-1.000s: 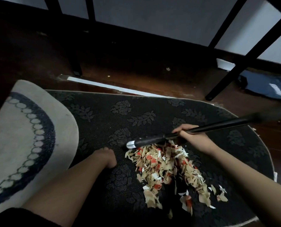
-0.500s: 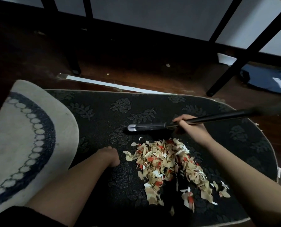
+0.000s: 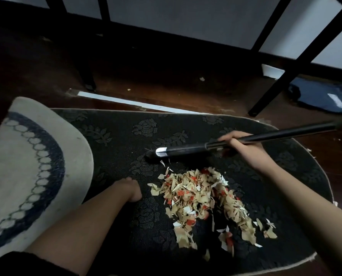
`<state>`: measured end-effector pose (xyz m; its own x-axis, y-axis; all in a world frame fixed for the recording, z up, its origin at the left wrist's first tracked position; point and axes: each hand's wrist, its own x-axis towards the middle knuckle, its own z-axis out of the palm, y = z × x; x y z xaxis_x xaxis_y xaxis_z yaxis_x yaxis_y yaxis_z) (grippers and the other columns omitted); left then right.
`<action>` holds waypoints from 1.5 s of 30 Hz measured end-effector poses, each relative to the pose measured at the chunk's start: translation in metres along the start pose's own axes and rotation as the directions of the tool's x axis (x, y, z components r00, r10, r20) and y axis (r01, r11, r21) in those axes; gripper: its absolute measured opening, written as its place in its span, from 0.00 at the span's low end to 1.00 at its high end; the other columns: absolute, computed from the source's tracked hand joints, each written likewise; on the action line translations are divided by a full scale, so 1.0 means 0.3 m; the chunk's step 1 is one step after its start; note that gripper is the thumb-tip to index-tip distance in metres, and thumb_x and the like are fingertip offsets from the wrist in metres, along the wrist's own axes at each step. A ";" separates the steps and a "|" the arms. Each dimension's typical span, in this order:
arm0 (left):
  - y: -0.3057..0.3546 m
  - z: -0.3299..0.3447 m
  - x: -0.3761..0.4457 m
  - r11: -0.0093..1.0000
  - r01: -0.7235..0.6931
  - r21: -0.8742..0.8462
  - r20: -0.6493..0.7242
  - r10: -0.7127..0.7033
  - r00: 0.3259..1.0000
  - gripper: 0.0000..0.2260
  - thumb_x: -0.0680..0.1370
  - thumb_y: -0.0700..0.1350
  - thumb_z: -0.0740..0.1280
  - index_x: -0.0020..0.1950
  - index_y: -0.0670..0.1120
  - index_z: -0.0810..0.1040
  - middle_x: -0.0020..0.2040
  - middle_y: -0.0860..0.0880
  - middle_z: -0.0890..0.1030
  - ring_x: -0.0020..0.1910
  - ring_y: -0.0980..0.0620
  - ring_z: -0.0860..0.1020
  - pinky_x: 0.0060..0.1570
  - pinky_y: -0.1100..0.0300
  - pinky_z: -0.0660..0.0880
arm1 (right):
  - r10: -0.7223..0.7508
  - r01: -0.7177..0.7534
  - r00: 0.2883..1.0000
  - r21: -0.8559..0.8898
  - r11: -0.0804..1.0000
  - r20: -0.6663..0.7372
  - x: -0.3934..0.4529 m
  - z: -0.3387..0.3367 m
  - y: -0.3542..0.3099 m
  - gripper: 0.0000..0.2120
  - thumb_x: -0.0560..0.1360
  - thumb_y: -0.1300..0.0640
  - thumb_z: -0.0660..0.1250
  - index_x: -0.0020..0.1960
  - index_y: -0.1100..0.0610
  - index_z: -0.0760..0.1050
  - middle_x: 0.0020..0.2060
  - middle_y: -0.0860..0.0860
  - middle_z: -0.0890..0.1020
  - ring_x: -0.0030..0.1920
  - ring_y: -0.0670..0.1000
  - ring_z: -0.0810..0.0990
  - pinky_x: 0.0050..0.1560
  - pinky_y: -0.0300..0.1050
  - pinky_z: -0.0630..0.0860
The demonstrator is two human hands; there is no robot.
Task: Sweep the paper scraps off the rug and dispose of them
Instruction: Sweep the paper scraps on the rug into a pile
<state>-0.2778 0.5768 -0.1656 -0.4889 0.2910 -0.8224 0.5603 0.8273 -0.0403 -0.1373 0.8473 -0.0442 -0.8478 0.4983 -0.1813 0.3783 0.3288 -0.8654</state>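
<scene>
Right hand (image 3: 238, 145) clamped round broom handle (image 3: 265, 136); left hand (image 3: 132, 191) planted on rug (image 3: 116, 136), fingers hidden, closure unclear; paper scraps (image 3: 202, 202) likely featherlight, scatter-prone; best swept gently

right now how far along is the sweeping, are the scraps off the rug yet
Done: the paper scraps are mostly gathered into one pile, with a few strays at its edges. In hand: the right hand grips the black broom handle just beyond the pile, while the left hand rests on the dark rug beside it. Left: every scrap is still on the rug, and disposal hasn't begun.
</scene>
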 end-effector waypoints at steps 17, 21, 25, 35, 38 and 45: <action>-0.003 0.004 -0.003 1.000 0.001 0.022 0.005 -0.001 1.000 0.29 0.81 0.52 0.57 0.78 0.41 0.54 0.77 0.41 0.56 0.75 0.42 0.59 0.72 0.51 0.60 | 0.007 0.013 0.990 -0.139 0.990 0.142 -0.019 -0.026 0.049 0.13 0.79 0.65 0.61 0.48 0.53 0.82 0.44 0.52 0.84 0.44 0.51 0.85 0.48 0.45 0.82; 0.002 0.003 -0.005 1.000 -0.005 0.011 0.005 0.005 1.000 0.28 0.81 0.51 0.57 0.77 0.41 0.56 0.77 0.41 0.56 0.75 0.43 0.60 0.71 0.51 0.61 | -0.036 0.040 0.995 -0.042 0.998 0.089 0.005 -0.017 0.005 0.14 0.80 0.67 0.58 0.47 0.55 0.81 0.42 0.55 0.84 0.40 0.52 0.85 0.42 0.41 0.81; 0.002 0.000 -0.005 1.000 -0.008 0.007 0.026 0.008 1.000 0.29 0.81 0.53 0.57 0.78 0.41 0.55 0.77 0.41 0.55 0.75 0.42 0.60 0.71 0.51 0.62 | 0.021 -0.014 0.998 -0.097 0.995 0.065 0.062 0.070 0.005 0.13 0.79 0.62 0.61 0.47 0.50 0.82 0.43 0.51 0.85 0.43 0.48 0.85 0.47 0.41 0.81; -0.006 0.011 0.001 1.000 -0.004 0.027 0.018 0.003 1.000 0.29 0.81 0.52 0.57 0.78 0.41 0.54 0.78 0.41 0.55 0.76 0.42 0.58 0.72 0.50 0.59 | 0.049 -0.022 0.989 -0.185 0.982 0.138 -0.022 0.023 0.045 0.13 0.79 0.63 0.62 0.45 0.49 0.80 0.44 0.48 0.84 0.46 0.47 0.82 0.46 0.36 0.78; -0.008 0.011 0.005 1.000 -0.010 0.018 0.013 0.010 1.000 0.28 0.81 0.51 0.57 0.78 0.41 0.55 0.77 0.41 0.56 0.75 0.42 0.59 0.72 0.50 0.60 | -0.020 0.039 0.993 -0.169 0.985 0.112 -0.035 -0.026 0.019 0.14 0.79 0.64 0.60 0.46 0.50 0.80 0.46 0.50 0.84 0.45 0.49 0.84 0.49 0.42 0.80; -0.005 0.011 0.010 1.000 -0.008 0.014 0.018 0.007 1.000 0.28 0.81 0.51 0.58 0.77 0.41 0.55 0.77 0.41 0.57 0.75 0.42 0.60 0.72 0.50 0.62 | -0.005 0.009 0.999 -0.081 0.997 0.051 0.041 0.021 -0.024 0.12 0.79 0.64 0.60 0.48 0.55 0.81 0.45 0.51 0.84 0.41 0.48 0.85 0.43 0.39 0.82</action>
<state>-0.2780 0.5748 -0.1700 -0.4727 0.2884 -0.8327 0.5732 0.8184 -0.0420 -0.1528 0.8461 -0.0430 -0.8676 0.4552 -0.2003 0.3991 0.3971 -0.8265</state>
